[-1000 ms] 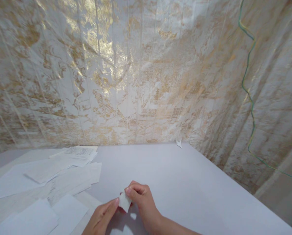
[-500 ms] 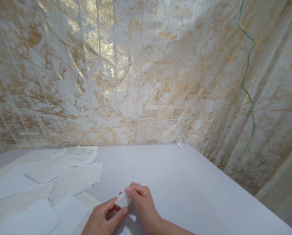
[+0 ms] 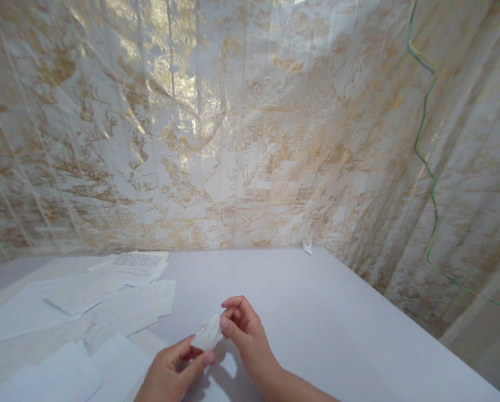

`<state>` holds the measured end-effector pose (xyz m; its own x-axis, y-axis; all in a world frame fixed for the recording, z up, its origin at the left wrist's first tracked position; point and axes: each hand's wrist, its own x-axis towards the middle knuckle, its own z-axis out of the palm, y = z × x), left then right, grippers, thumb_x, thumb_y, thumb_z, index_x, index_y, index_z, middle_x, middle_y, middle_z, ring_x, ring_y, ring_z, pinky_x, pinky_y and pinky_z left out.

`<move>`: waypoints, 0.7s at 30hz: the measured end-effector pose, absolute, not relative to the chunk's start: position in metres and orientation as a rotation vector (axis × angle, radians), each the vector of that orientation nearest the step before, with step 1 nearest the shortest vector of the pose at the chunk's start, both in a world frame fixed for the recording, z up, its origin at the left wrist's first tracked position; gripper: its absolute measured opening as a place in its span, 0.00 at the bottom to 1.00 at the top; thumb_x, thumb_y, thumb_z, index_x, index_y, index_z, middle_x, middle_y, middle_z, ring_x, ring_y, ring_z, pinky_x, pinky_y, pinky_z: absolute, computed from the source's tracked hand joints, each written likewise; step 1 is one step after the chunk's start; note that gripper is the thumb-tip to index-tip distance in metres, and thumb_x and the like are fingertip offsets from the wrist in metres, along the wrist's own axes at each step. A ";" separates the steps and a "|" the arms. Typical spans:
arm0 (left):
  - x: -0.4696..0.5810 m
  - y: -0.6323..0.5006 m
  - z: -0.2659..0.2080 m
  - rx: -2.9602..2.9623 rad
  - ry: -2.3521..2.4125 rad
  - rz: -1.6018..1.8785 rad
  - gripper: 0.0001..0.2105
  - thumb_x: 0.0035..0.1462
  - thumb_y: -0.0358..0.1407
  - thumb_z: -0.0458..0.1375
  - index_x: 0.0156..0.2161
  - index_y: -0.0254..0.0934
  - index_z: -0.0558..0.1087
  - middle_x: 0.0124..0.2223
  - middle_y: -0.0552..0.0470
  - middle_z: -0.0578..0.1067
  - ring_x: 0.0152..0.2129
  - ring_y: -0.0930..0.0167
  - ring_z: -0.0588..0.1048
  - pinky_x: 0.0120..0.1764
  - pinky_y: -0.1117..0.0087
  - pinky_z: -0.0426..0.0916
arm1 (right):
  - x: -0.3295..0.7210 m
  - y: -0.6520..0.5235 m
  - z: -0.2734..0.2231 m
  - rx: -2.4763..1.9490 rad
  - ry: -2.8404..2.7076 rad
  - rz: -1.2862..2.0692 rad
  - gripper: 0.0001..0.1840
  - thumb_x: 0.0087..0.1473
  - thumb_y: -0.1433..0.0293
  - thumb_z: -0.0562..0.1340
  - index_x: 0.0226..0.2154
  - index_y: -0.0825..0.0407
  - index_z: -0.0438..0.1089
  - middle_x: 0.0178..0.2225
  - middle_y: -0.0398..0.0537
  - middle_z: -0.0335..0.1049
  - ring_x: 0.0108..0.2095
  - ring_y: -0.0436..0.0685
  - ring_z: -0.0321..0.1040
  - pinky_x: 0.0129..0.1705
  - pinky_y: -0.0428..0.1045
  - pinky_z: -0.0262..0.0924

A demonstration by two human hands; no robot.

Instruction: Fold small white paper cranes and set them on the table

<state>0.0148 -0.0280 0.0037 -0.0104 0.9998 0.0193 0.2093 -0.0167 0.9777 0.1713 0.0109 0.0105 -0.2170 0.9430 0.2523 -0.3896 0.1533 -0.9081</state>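
A small folded piece of white paper (image 3: 208, 334) is held a little above the table. My left hand (image 3: 172, 365) grips its lower left part between thumb and fingers. At the paper's right edge, my right hand (image 3: 248, 338) pinches with thumb and index finger, the other fingers curled and raised. Part of the paper's right end is hidden behind those fingertips. The shadows of both hands fall on the table just below.
Several loose sheets of paper (image 3: 107, 310) overlap across the left of the white table (image 3: 317, 324), one with printed lines. A small folded paper piece (image 3: 307, 249) stands near the back edge. A gold-patterned curtain (image 3: 233, 139) hangs behind, with a green-yellow cord (image 3: 429, 184) on the right.
My right hand has shifted slightly up and right, its upper fingers lifting away. The folded paper shows more of its face and looks more spread out.
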 end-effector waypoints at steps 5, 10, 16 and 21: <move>0.010 -0.030 0.008 1.547 1.330 1.064 0.14 0.50 0.47 0.62 0.35 0.39 0.82 0.32 0.52 0.83 0.33 0.63 0.78 0.36 0.72 0.70 | 0.175 0.010 0.015 -0.685 -1.373 1.244 0.16 0.51 0.55 0.69 0.30 0.48 0.68 0.27 0.39 0.62 0.29 0.53 0.57 0.35 0.49 0.52; 0.001 -0.025 0.008 1.761 1.380 1.035 0.12 0.54 0.43 0.59 0.34 0.42 0.82 0.34 0.52 0.83 0.34 0.63 0.78 0.40 0.71 0.70 | 0.182 0.004 0.030 -0.765 -1.822 0.879 0.10 0.51 0.62 0.71 0.31 0.49 0.75 0.32 0.42 0.64 0.37 0.56 0.61 0.43 0.52 0.53; -0.001 -0.020 0.009 1.803 1.356 0.985 0.11 0.53 0.42 0.58 0.27 0.41 0.79 0.33 0.52 0.82 0.33 0.62 0.78 0.39 0.71 0.70 | 0.185 0.005 0.037 -0.800 -2.080 0.662 0.06 0.50 0.72 0.73 0.27 0.48 0.76 0.33 0.43 0.71 0.38 0.56 0.66 0.46 0.53 0.52; 0.004 -0.023 0.009 1.806 1.446 0.910 0.11 0.54 0.43 0.56 0.27 0.42 0.75 0.29 0.54 0.79 0.31 0.64 0.76 0.36 0.72 0.68 | 0.207 0.017 0.053 -0.692 -2.284 0.460 0.08 0.61 0.68 0.64 0.30 0.48 0.73 0.30 0.44 0.75 0.33 0.56 0.67 0.42 0.52 0.56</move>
